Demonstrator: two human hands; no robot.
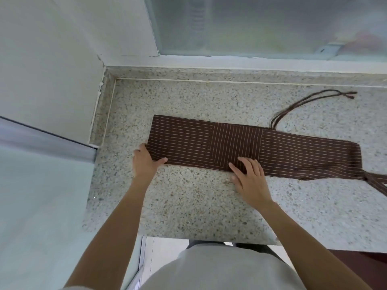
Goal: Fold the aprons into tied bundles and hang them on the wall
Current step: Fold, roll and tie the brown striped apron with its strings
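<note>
A brown apron [240, 143] with thin pale stripes lies folded into a long flat strip on the speckled stone counter [188, 206]. Its thin brown ties [310, 101] trail off behind it toward the back right, and a wider strap [377, 183] runs off its right end. My left hand [146, 162] grips the strip's near left corner, thumb on top of the cloth. My right hand [249, 178] lies flat with spread fingers on the near edge at the middle of the strip.
A white wall [52, 70] closes the left side, with a frosted window [272, 24] along the back above a stone sill. The counter's front edge [188, 237] is near my body. A pale panel [37, 206] stands at the lower left.
</note>
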